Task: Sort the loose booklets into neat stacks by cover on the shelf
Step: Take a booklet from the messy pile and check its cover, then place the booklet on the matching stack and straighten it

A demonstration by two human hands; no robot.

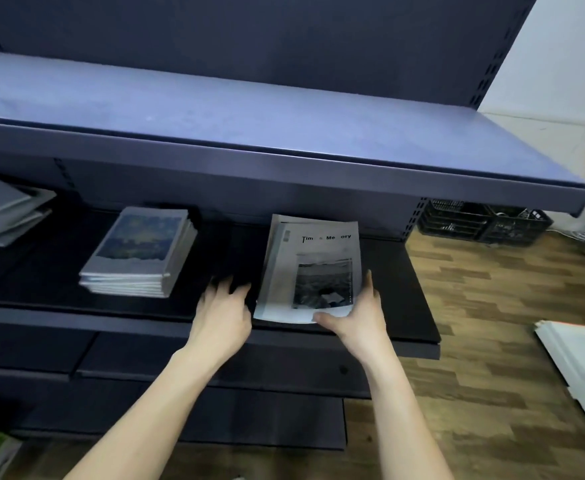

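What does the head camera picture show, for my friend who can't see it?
A person's right hand pinches the near corner of a grey booklet on a dark shelf, while the left hand rests open beside it. Farther left sits a neat stack of blue-covered booklets.

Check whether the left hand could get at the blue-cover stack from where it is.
Probably yes. The left hand rests open on the shelf, and only bare shelf lies between it and the blue-cover stack.
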